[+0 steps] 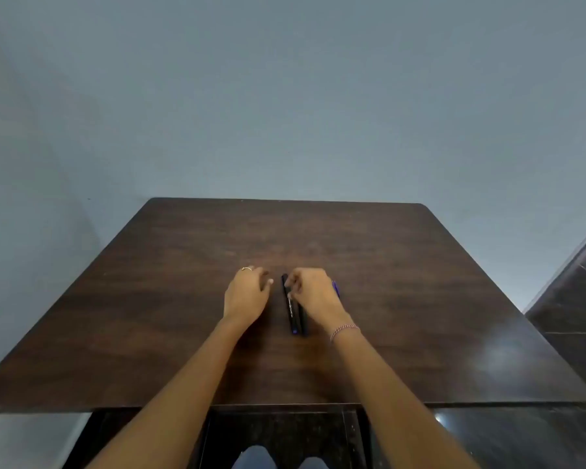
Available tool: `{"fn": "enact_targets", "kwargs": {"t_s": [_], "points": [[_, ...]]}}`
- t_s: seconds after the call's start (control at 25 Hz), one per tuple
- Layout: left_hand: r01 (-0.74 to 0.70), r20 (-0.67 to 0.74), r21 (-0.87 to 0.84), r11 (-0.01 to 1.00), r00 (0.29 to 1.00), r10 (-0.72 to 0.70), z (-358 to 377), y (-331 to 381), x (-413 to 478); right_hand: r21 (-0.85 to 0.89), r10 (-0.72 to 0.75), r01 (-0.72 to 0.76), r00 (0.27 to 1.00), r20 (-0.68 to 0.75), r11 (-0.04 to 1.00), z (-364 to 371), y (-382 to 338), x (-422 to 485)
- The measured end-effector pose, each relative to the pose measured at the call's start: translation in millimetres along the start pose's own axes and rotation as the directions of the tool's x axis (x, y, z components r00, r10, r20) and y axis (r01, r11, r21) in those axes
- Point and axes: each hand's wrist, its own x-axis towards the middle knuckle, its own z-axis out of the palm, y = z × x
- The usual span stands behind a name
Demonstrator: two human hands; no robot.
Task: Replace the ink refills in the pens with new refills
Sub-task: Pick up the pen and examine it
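The dark brown wooden table (403, 265) filled the middle and lower part of the frame, with a plain grey-blue wall (285, 96) above it. Both hands rested near the centre of the tabletop.

1. Task item: a black plastic pen (291, 308) with white lettering along its barrel lay on the table at the centre of the frame, between the two hands. It ran from the far side towards the near edge, and its near end showed a blue tip. A second dark barrel (301, 318) lay against its right side; it could not be told whether this was another pen.
2. Right hand (313, 292): located just right of centre, with its fingers curled downward and its fingertips (289, 286) grasping the far end of the black plastic pen. A thread bracelet (345, 330) circled the wrist.
3. A small blue item (335, 288) projected from behind the right edge of the right hand. It could not be told whether the hand held it.
4. Left hand (247, 294): located just left of the pen and apart from it, with its fingers loosely curled and released, grasping nothing. A ring (247, 268) sat on one finger.

Dark glossy floor tiles (569, 299) showed at the right edge and along the bottom of the frame.
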Motion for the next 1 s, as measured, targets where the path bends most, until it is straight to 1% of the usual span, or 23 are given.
{"fn": "enact_targets", "kwargs": {"t_s": [0.08, 0.12, 0.2, 0.32, 0.52, 0.6, 0.72, 0.8, 0.84, 0.92, 1.0], "points": [[0.108, -0.033, -0.041, 0.993, 0.993, -0.11, -5, 8, 7, 0.01, 0.056, -0.055, 0.998, -0.026, 0.998, 11, 1, -6], [0.146, -0.023, -0.044, 0.988, 0.989, -0.147, -6, 13, 12, -0.009, 0.072, -0.072, 0.997, -0.012, 0.997, 18, 0, -9], [0.233, 0.038, -0.062, 0.97, 0.972, -0.231, -8, 22, 21, -0.047, 0.087, -0.086, 0.996, 0.015, 0.995, 27, -4, -13], [0.319, 0.15, -0.049, 0.946, 0.939, -0.309, -6, 26, 29, -0.075, 0.084, -0.085, 0.996, -0.026, 0.994, 33, -4, -12], [0.403, 0.26, -0.042, 0.914, 0.888, -0.379, 2, 31, 39, -0.097, 0.097, -0.106, 0.991, -0.092, 0.99, 39, -4, -10], [0.424, 0.261, -0.041, 0.905, 0.879, -0.4, 3, 35, 38, -0.097, 0.094, -0.104, 0.99, -0.104, 0.99, 41, -4, -10], [0.438, 0.218, -0.028, 0.899, 0.88, -0.422, 6, 37, 37, -0.063, 0.105, -0.11, 0.991, -0.083, 0.992, 47, -7, -10], [0.453, 0.212, -0.025, 0.891, 0.874, -0.438, 5, 35, 37, 0.004, 0.12, -0.12, 0.991, -0.062, 0.993, 48, -10, -12], [0.465, 0.215, -0.034, 0.885, 0.868, -0.448, 4, 32, 37, 0.069, 0.137, -0.133, 0.989, -0.053, 0.989, 48, -10, -12], [0.503, 0.222, -0.086, 0.86, 0.851, -0.475, -2, 24, 38, 0.232, 0.177, -0.16, 0.983, -0.055, 0.959, 47, -10, -15], [0.54, 0.236, -0.177, 0.823, 0.835, -0.497, -10, 13, 38, 0.399, 0.23, -0.18, 0.97, -0.079, 0.899, 49, -12, -22]]}}
